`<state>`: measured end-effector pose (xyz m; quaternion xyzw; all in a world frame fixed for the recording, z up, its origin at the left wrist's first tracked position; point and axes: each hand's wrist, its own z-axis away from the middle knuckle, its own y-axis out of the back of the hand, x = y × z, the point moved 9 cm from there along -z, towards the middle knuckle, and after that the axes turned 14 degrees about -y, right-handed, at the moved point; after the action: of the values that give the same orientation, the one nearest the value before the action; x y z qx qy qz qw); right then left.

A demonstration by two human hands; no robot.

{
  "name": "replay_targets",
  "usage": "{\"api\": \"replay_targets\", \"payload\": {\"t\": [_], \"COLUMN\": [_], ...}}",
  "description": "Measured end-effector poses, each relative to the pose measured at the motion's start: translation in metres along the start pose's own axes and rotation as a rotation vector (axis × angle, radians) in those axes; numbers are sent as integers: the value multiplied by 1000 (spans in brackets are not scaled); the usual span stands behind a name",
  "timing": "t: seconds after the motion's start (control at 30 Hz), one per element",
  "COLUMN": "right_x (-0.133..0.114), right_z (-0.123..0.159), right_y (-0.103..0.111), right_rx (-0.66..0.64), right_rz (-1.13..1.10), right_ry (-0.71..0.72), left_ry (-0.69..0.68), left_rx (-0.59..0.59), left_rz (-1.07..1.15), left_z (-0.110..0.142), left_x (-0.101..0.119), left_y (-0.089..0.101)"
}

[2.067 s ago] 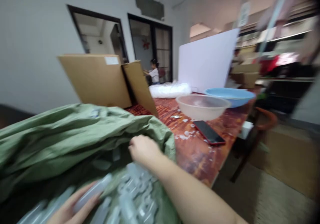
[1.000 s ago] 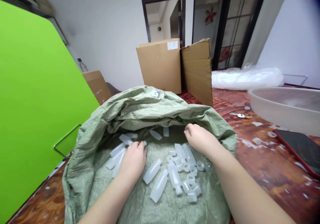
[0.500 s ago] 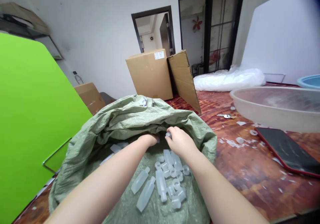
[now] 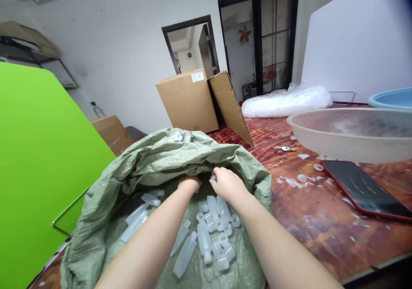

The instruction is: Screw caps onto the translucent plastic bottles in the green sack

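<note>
A green woven sack [image 4: 128, 168] lies with its mouth towards me, and both my hands reach inside. My right hand [image 4: 227, 182] is closed, pinching a small translucent plastic piece with a round end [image 4: 213, 177]. My left hand [image 4: 190, 183] is curled under the sack's upper fold; its fingertips are mostly hidden, and what they hold I cannot make out. Below the hands lie several translucent plastic bottles [image 4: 186, 256] and a cluster of small caps [image 4: 222, 261]. Further bottles [image 4: 135, 224] lie left of my left forearm.
A red-edged phone [image 4: 367, 190], keys [image 4: 284, 148] and plastic scraps [image 4: 291, 181] lie on the reddish table [image 4: 299, 233]. A translucent basin [image 4: 337, 141] stands at the right, cardboard boxes [image 4: 188, 102] behind the sack. A green panel [image 4: 38, 164] rises at the left.
The view has shifted slightly, with more bottles showing on the left. My left hand has drawn back a little; my right hand still pinches the plastic piece.
</note>
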<state>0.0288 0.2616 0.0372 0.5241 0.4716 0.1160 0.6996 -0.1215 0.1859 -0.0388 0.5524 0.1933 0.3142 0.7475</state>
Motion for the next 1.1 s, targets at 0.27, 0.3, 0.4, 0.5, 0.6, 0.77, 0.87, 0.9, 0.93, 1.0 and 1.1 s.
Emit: {"api": "replay_targets", "payload": {"t": [0.27,0.3,0.4,0.5,0.6,0.77,0.87,0.9,0.93,1.0,1.1], "right_x": [4,3,-1,-5,-11,-34,-51,-56,-60,-64,-65], "right_z": [-5,-5,-3,-2,0,14,31,37,42,49,54], "right_y": [-5,-6,-8,-8,-9,-9,-16,-19,-21,-23,-28], "right_rx": [-53,-62,-82,-95,-123,-323,-556,-617,-662,-724,-797], "right_rz": [-110,-136,-216,-308,-428,-987,-1214,-1217,-1209,-1194,-1162], "right_ry": [-16,-11,11,42,85,219,255,263,271,284,262], "left_ry": [-180,-201,-235,-235,-275,-292,-321,-360,-403,-453,-479], "left_rx": [81,122,254,381,424,227,109,77,50,22,-6], "left_rz": [76,97,170,289,485,1333,1622,1665,1698,1758,1838], "left_z": [59,66,78,85,101,152,174,178,180,179,174], "left_x": [-1,-4,-15,-21,-12,15,24,26,27,24,16], "left_y": [10,11,9,9,15,15,14,14,14,12,5]}}
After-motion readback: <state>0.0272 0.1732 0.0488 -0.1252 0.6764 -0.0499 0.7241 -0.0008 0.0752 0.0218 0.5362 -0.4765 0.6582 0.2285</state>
